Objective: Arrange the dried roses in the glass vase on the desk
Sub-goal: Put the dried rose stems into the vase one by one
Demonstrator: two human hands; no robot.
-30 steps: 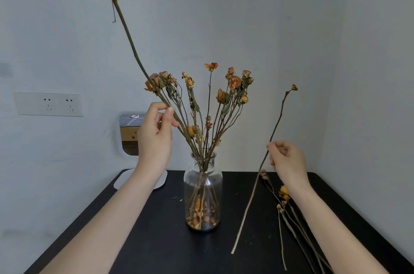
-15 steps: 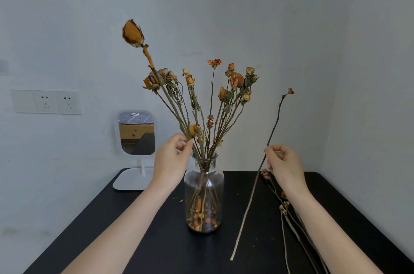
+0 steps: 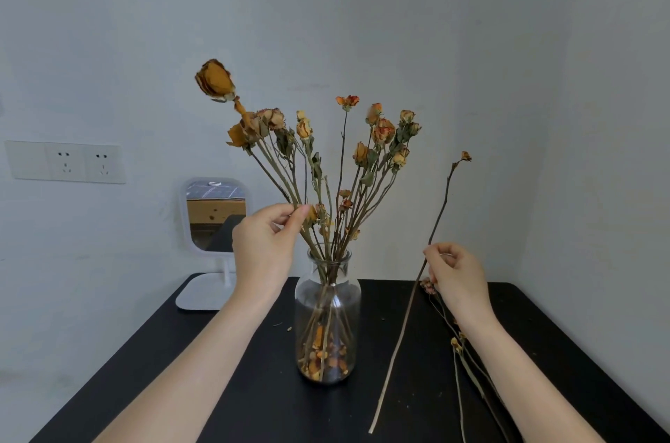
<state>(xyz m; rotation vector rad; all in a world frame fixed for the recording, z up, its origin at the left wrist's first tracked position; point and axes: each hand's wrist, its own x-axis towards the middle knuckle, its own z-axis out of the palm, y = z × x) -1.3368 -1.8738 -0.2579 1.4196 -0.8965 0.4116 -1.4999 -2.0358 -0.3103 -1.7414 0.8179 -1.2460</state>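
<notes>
Currently left hand (image 3: 263, 250) pinches big rose (image 3: 214, 80), bloom tilted up-left; right hand (image 3: 458, 276) pinches near-upright thin stem (image 3: 439, 210).

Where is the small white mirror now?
In the head view, the white mirror stands at the back left corner of the desk, behind the left hand and left of the glass vase.

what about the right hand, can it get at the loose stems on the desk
Probably yes: the loose stems lie on the desk just below the right hand, nothing on them. But it pinches a long stem, so it may need to drop that first.
</notes>
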